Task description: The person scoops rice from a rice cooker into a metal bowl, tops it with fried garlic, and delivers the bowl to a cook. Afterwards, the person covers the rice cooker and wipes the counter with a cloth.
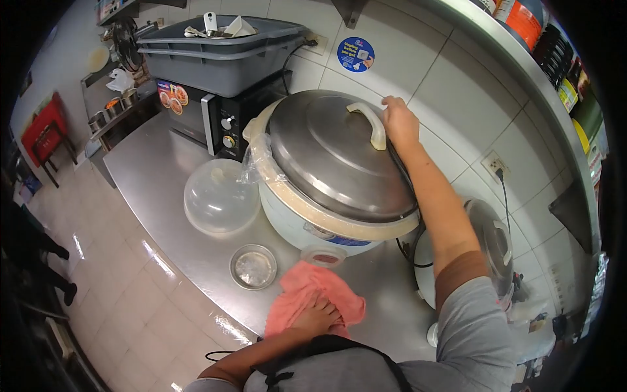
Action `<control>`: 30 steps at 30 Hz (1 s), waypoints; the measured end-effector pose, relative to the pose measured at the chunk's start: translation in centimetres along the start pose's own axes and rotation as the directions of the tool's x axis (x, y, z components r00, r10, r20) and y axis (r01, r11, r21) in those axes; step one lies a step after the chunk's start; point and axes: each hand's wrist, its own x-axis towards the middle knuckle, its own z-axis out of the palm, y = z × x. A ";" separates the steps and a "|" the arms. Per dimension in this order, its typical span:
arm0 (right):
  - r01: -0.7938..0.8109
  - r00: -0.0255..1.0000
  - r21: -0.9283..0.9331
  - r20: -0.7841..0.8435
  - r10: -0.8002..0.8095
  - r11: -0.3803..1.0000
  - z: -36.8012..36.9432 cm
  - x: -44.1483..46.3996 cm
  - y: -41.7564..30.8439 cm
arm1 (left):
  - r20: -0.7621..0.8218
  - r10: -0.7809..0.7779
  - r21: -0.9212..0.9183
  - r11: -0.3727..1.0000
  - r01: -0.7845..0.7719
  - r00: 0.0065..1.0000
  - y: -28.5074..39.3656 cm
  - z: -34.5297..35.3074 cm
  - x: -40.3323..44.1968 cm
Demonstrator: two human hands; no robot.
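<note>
My left hand (317,319) lies on a pink cloth (346,302) at the near edge of the steel table, its fingers bent into the cloth. Up at the wall, my right hand (400,123) is just to the right of the pale curved handle (371,125) on the metal lid (326,163) of a large cooker. Its fingers are curled, and whatever they hold is hidden. The lid sits on the cooker's cream rim (339,225). Clear plastic wrap (258,160) clings to the rim's left side.
A translucent dome cover (222,196) and a round metal tin (253,266) stand on the table (153,163). Grey tubs (222,65) rest on a black microwave (196,121). A second lidded cooker (486,242) is at right, below a shelf (522,72). A person's legs (39,242) show at left.
</note>
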 end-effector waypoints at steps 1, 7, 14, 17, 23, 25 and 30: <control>-0.121 0.987 0.077 -0.100 0.128 0.990 0.0 -0.3 -0.2 | 0.010 -0.004 0.002 1.000 0.004 1.000 0.1 -0.5 0.0; -0.175 0.982 -0.014 0.073 0.175 0.985 -0.7 -0.8 -0.2 | 0.040 -0.002 -0.013 1.000 0.003 0.999 0.4 -1.7 -0.1; 0.025 0.991 0.507 0.104 -0.089 0.861 -3.3 -5.0 1.8 | -0.058 0.002 -0.047 0.999 -0.005 0.998 -0.1 -0.9 -0.1; -0.090 0.983 0.483 0.186 -0.002 0.871 -3.4 -4.9 2.1 | -0.101 0.016 -0.059 0.998 -0.022 0.995 0.1 -1.0 -0.5; -0.063 0.974 0.343 0.224 -0.017 0.937 -0.9 -0.1 1.9 | -0.126 0.011 -0.108 0.994 -0.024 0.992 0.1 -2.1 -0.7; -0.141 0.958 0.243 0.279 0.071 0.960 -0.5 0.9 1.2 | -0.137 0.006 -0.127 0.992 -0.024 0.991 0.1 -1.7 -0.7; -0.416 0.859 0.559 0.500 0.109 0.717 0.1 2.5 1.0 | -0.161 -0.011 -0.118 0.993 -0.008 0.987 0.0 -1.1 -0.4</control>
